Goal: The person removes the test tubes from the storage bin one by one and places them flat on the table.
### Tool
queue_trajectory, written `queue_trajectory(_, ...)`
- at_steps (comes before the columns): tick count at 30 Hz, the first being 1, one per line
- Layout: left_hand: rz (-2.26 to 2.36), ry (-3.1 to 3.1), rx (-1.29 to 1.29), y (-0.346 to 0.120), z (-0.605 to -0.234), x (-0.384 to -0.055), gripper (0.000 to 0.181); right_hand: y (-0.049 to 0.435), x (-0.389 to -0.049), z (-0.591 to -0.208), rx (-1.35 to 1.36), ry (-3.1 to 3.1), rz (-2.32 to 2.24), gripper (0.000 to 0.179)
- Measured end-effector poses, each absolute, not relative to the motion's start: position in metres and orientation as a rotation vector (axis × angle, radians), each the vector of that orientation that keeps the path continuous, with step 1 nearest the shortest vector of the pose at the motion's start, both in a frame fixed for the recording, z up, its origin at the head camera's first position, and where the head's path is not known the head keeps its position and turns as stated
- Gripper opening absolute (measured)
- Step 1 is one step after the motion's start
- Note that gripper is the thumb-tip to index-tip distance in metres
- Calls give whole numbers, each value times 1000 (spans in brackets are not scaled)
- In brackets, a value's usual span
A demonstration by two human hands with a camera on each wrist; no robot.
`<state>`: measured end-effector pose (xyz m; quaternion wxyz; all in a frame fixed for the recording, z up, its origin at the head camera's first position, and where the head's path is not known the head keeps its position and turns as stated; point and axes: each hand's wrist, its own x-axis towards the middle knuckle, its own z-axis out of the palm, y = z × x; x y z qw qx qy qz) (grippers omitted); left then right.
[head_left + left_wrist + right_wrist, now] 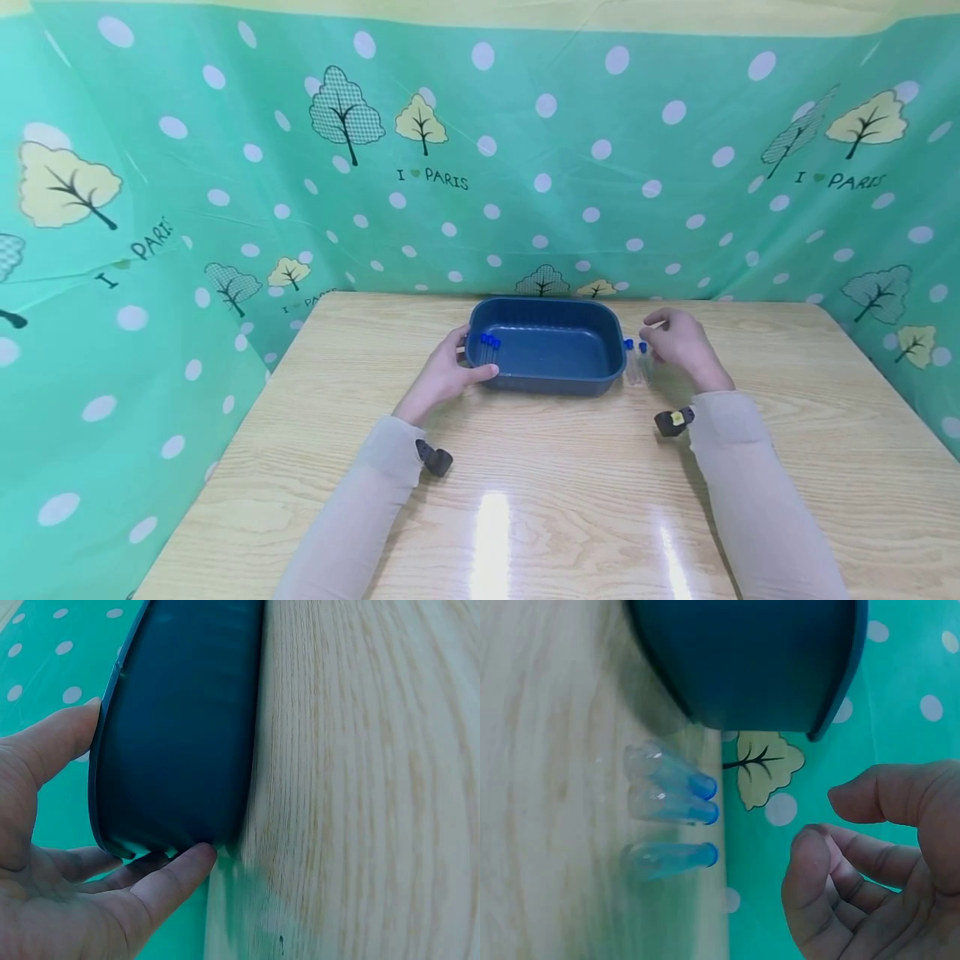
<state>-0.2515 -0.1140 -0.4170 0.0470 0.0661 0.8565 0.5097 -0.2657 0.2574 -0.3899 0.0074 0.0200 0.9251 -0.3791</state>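
A dark blue plastic basin (551, 385) stands on the table, with several clear tubes with blue caps (490, 342) inside at its left end. My left hand (444, 371) holds that end, thumb at the rim and fingers against the outer wall (180, 735). To the right of the basin lie three more blue-capped clear tubes (676, 859), two side by side and one slightly apart. My right hand (678, 342) hovers just beside them, fingers loosely bent. In the right wrist view a gap shows between thumb and fingertips, with nothing in it.
The wooden table (570, 492) extends in front of the basin and to both sides. A green dotted cloth (517, 225) with tree prints hangs behind the table and along its left side. Small black cameras (673, 421) sit on both wrists.
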Motion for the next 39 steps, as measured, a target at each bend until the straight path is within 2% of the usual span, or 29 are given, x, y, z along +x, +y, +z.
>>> queue_trajectory(25, 1550, 2603, 194, -117, -416, -250, 94, 226, -256, -369, -54, 2965, -1271, 36)
queue_trajectory(39, 1553, 2601, 202, -115, -413, -249, 93, 217, -256, -371, -115, 2954, -1278, 35)
